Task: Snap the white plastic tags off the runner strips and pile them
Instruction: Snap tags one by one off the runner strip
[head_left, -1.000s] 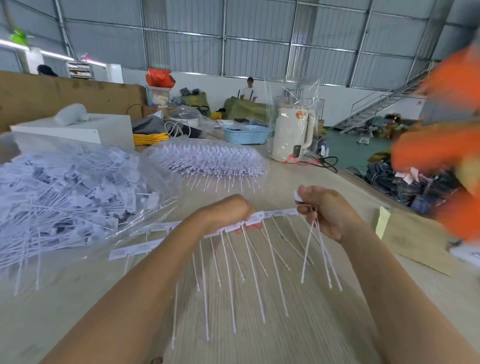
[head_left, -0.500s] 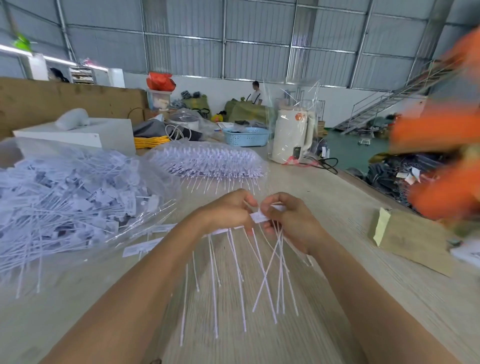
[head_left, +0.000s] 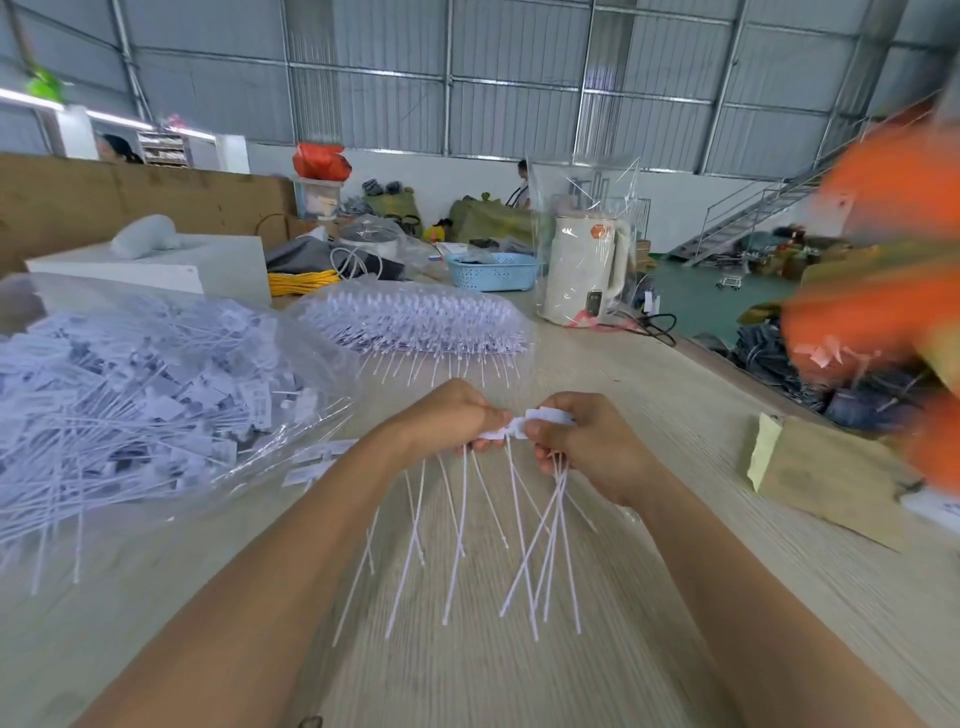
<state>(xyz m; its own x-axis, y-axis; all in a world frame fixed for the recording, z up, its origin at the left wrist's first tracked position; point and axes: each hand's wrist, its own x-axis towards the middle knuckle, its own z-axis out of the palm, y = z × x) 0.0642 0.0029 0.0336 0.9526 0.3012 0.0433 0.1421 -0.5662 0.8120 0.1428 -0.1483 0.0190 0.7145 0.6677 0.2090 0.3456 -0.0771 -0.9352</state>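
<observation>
We are finding both hands, left hand (head_left: 457, 421) and right hand (head_left: 587, 447), pinching closed on the runner strip (head_left: 511, 427) above the counter (head_left: 467, 675), apparently for snapping leverage, right of the bagged tag pile (head_left: 145, 410).

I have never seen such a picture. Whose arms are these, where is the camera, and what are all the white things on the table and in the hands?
There is no machine here. A person wears a wide-angle camera on the head, so the one picture looks forward and down along that person's own bare arms.

The left hand and the right hand meet over a pale wooden table. Between them they grip a runner strip of white plastic tags, whose thin tails hang down. The right hand also holds a bunch of loose tags.

On the left lies a big pile of tags on clear plastic. Behind the hands is a bag of neat strips. A white kettle stands further back.
</observation>
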